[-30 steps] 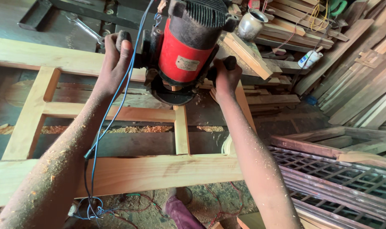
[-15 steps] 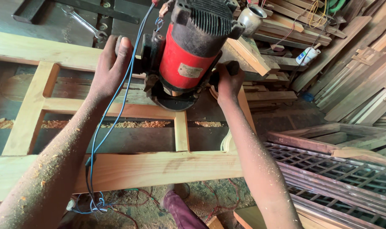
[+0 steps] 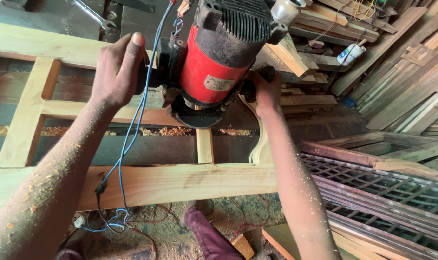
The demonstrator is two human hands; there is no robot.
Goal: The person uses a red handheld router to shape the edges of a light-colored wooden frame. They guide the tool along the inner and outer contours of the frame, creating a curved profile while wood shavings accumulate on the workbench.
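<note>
While both forearms reach up the picture dusted with sawdust, the red and black router point(image 3: 219, 62) sits at about twelve o'clock, its round base planted on the pale wooden frame point(image 3: 180, 183). The left hand point(image 3: 117, 72) lies at nine o'clock of the tool, fingers curled round the black side handle and thumb raised along it. The right hand point(image 3: 266, 90) is at three o'clock of the tool, closed tight on the opposite knob; most of that knob is hidden under the fingers, so its shape is hard to make out.

A blue cable point(image 3: 132, 135) drops from the top of the machine, runs down beside the left wrist and coils near seven o'clock of the view, over the sawdust-covered floor point(image 3: 170, 231). A short upright slat point(image 3: 204, 145) of the frame stands directly at six o'clock of the router base, joining the near rail. Just by the right wrist a curved, scrolled wooden piece point(image 3: 263, 144) rests against that rail. Toward four o'clock lies a dark lattice panel point(image 3: 373, 192), and stacked planks point(image 3: 411, 82) lean at two o'clock. A spanner point(image 3: 96, 17) lies at eleven o'clock.
</note>
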